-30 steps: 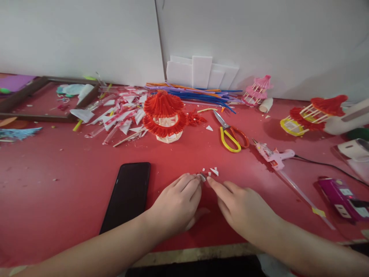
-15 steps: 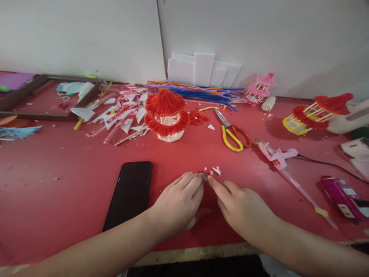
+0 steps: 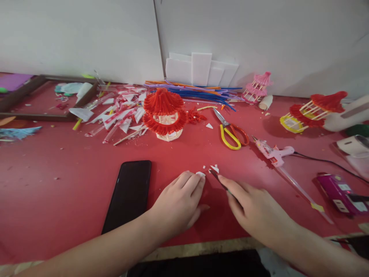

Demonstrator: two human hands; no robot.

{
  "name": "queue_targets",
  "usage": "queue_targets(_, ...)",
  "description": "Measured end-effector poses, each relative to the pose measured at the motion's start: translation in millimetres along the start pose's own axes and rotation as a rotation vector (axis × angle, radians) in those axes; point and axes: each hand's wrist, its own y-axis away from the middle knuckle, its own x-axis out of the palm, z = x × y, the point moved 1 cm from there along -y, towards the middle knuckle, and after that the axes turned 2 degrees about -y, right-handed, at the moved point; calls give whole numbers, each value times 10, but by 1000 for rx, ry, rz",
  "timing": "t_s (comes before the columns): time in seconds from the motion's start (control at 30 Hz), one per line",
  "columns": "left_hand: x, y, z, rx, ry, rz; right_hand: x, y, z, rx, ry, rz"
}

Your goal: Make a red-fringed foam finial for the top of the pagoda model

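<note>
The right hand, closed round a dark blade, has drawn back from the white piece, which the left hand's fingertips still press to the red table.

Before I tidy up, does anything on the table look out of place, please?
The yellow-based model at right leans sharply, unlike the central model, though the lens may exaggerate it; scraps lie strewn untidily at left.
</note>
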Motion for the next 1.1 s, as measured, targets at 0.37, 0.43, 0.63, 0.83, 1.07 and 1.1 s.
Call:
queue_targets(0.37,-106,-61,199,11,89,-234,87,-113,54,-91,28,-83)
queue_targets(0.43,-95,-79,261,46,71,-252,83,-119,54,-102,50,-84)
queue_targets(0.63,18,-101,307,170,25,-228,77,-137,46,-114,87,-53)
queue_targets(0.83,60,-93,286,154,32,-173,59,-130,39,-92,10,8)
queue_targets(1.07,62,-127,290,113,60,-156,109,-159,56,-98,-15,-15)
queue_targets(1.1,62,-133,291,107,49,-153,117,-153,57,-103,-9,-23)
